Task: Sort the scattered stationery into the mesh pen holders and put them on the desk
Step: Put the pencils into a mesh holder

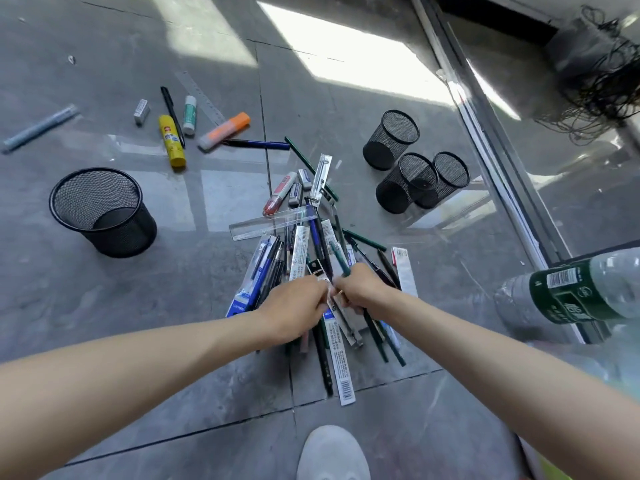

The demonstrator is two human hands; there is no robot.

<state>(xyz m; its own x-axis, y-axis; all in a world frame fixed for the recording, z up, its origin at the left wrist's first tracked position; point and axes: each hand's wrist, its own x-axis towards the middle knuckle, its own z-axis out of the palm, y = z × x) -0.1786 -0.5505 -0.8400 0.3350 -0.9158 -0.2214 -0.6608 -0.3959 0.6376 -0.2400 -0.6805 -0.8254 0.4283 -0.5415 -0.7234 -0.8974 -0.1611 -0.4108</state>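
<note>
We start at the right hand [363,289]. Its fingers are curled round a green pencil [337,258], and seemingly a few dark pens with it. The pencil's end sticks out past the knuckles, pointing away from the person. The left hand [294,310] meets it knuckle to knuckle, fingers bent down and pinching the end of a white packet [328,292] between the two hands. What else it has hold of is hidden under the palm.

Both hands sit on the near end of the pile of pens [311,244]. The pile fans out from under them with its long axis running away from the person, so the gripped bundle lies roughly along that same line.

The coming move, we judge, turns on which holder that bundle swings toward. Left of the pile, well apart, the large mesh holder [121,233] stands upright with its mouth open. Right of the pile and a little beyond it stand three small mesh holders [384,150], the nearer two touching. The right hand is nearer those three, and the left is nearer the large one. Either way, we reckon the bundle must be tipped from lying to upright before it goes in.

Beyond the pile to the left, a yellow glue stick [171,140] and an orange highlighter [225,129] lie among other strays, not yet gathered.
</note>
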